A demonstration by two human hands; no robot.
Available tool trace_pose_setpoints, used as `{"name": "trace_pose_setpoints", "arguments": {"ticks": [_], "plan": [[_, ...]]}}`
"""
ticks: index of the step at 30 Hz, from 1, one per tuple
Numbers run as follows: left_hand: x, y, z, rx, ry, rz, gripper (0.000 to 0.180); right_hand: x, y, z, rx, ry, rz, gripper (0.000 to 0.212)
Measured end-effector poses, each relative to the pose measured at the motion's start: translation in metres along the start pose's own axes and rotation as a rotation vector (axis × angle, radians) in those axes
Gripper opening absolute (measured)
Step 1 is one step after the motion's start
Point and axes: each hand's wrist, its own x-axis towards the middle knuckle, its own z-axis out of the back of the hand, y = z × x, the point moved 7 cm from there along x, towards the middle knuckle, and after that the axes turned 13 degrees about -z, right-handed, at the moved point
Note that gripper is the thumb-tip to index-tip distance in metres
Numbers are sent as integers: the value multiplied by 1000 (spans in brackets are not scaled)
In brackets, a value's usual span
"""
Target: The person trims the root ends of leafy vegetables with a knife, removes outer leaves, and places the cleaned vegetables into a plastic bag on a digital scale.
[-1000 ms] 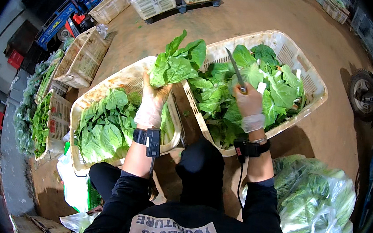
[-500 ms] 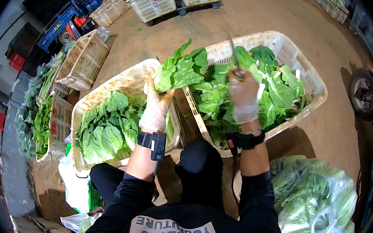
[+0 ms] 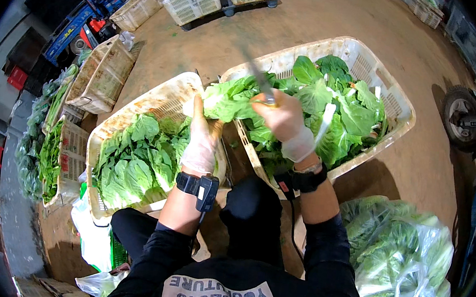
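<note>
My gloved left hand (image 3: pixel 200 139) grips a head of leafy greens (image 3: pixel 228 100) over the gap between two crates. In my gloved right hand (image 3: pixel 284 121) is a knife (image 3: pixel 260 79), its blade blurred and slanting up to the left beside those leaves. Beneath and left of my left hand stands a pale plastic crate (image 3: pixel 92 160) with leafy greens (image 3: pixel 139 167) packed in it. Under my right hand a larger pale crate (image 3: pixel 390 86) holds loose leaves (image 3: pixel 355 117) and some white stalks.
A clear plastic bag of greens (image 3: pixel 403 273) lies at the lower right. More crates (image 3: pixel 100 75) and bundled greens line the left side, with stacked crates (image 3: pixel 192 1) on a dolly at the back. A wheel (image 3: pixel 463 118) stands at the far right.
My right hand with the knife has moved left, toward the greens in my left hand. The held greens have tipped lower and now lie more sideways.
</note>
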Motion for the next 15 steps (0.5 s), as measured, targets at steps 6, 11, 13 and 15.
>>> {"name": "trace_pose_setpoints", "arguments": {"ticks": [6,11,13,15], "plan": [[9,-18,26,-276,-8,140,48,-12,-61,76,-437,-365,-267,21],[-30,-54,13,370,392,-285,53,-37,-93,77,-575,-289,-362,25],[-32,-64,13,166,324,-199,58,-40,-100,70,-241,-272,-473,18],[-35,-75,18,-43,266,-120,63,-43,-97,55,36,-219,-559,16]]}}
